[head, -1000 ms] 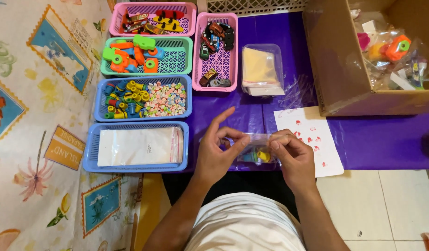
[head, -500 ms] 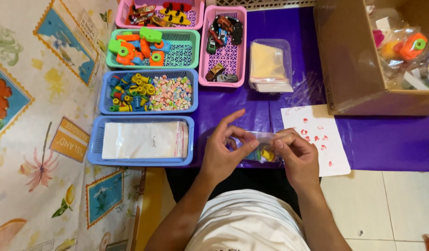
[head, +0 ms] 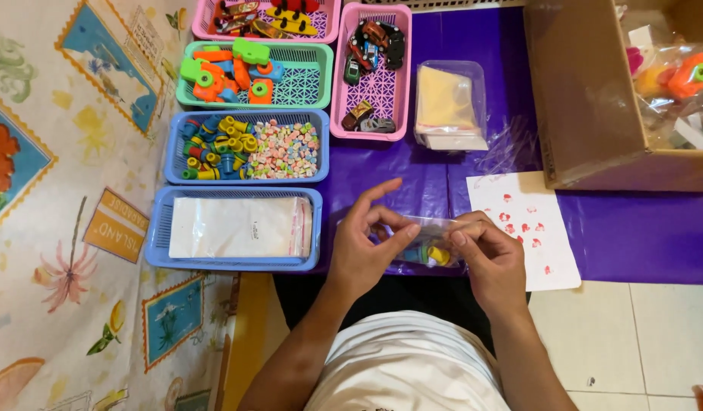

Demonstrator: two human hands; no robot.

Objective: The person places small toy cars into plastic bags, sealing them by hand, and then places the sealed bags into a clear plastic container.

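The small clear bag [head: 426,242] sits between the person's two hands, just above the near edge of the purple-covered worktop [head: 633,236], with a few small coloured pieces, blue and yellow among them, showing through its lower part. The left hand [head: 364,245] pinches the bag's left end between thumb and middle fingers [head: 397,237], while its forefinger sticks up free. The right hand [head: 490,255] has its fingers curled in and closed on the bag's right end, thumb on top. Both hands grasp the bag; neither is released.

Judging by the grip along the top edge, the step in hand looks like closing or sealing the filled bag, the pieces already being inside. The next move would seem to call for a firm, even press along the strip at the mouth, with the bag kept level so the pieces stay at the bottom and clear of the seal.

To the left of the hands stands a blue basket [head: 159,251] holding a stack of flat empty bags [head: 241,227]. Beyond it another blue basket [head: 173,148] holds small coloured pegs and pale beads, a green basket [head: 309,84] holds orange and green toys, and two pink baskets [head: 401,91] hold toy cars and other toys. A clear pouch with yellow sheets [head: 449,106] lies near the middle, a white sheet with red marks [head: 522,228] lies just beside the right hand, and a cardboard box [head: 587,99] with bagged toys stands at the far right.
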